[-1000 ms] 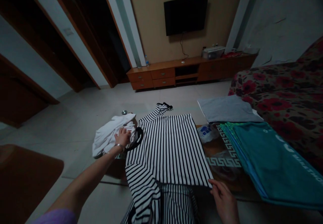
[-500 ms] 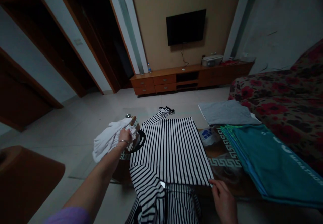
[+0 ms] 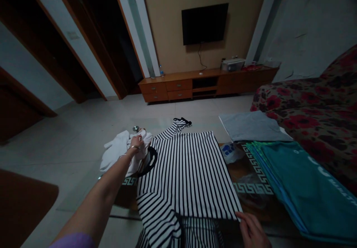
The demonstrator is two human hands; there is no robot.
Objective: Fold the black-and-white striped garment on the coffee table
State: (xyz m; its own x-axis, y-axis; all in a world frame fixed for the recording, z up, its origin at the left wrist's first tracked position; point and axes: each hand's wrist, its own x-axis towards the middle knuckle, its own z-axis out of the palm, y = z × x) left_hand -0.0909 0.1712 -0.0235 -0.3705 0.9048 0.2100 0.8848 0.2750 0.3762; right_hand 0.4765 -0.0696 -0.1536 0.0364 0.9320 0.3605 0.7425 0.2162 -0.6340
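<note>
Floor tiles (image 3: 92, 129) lie bare beyond the table's (image 3: 248, 173) far and left edges. On it the striped shirt (image 3: 186, 173) lies flat, long axis running away from the person, neck end far, near end hanging over the edge. Left hand (image 3: 136, 142) has fingers closed on the white cloth (image 3: 117, 153) beside the shirt; right hand (image 3: 252, 231) fingers press the near right corner. Teal shirt (image 3: 304, 188) lies to the right.

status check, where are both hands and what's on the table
Left hand gripping white garment. Right hand at corner of striped shirt, laid flat. Teal shirt and grey shirt alongside.
</note>
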